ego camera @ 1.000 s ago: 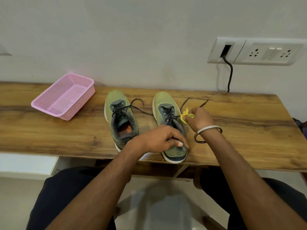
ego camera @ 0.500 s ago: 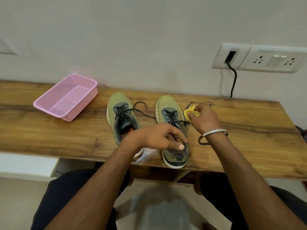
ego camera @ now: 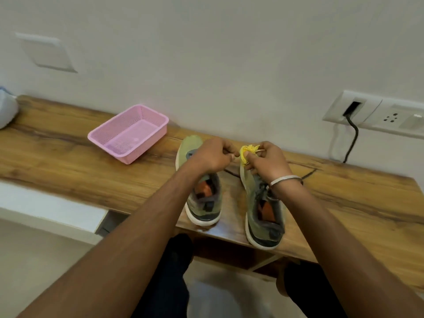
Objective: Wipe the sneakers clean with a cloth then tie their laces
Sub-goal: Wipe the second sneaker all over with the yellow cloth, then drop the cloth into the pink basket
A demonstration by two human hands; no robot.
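Two olive-green sneakers stand side by side on the wooden table [ego camera: 68, 157], toes toward the wall: the left sneaker [ego camera: 203, 203] and the right sneaker [ego camera: 263, 214]. Their dark laces [ego camera: 231, 172] lie loose on the wood. My right hand [ego camera: 267, 162] hovers over the right sneaker's toe, gripping a bunched yellow cloth [ego camera: 249, 150]. My left hand [ego camera: 211, 157] is over the left sneaker's toe with its fingertips pinched together close to the cloth. Blur hides whether it pinches anything.
An empty pink plastic basket [ego camera: 128, 133] sits on the table to the left of the sneakers. A wall socket panel [ego camera: 376, 114] with a black cable [ego camera: 352, 143] is at the right. A white object [ego camera: 6, 109] lies at the table's far left end.
My left hand left the right sneaker's heel and moved up toward the toes, beside the cloth. My right hand shifted slightly forward with the cloth. The camera moved, and the view is blurred.
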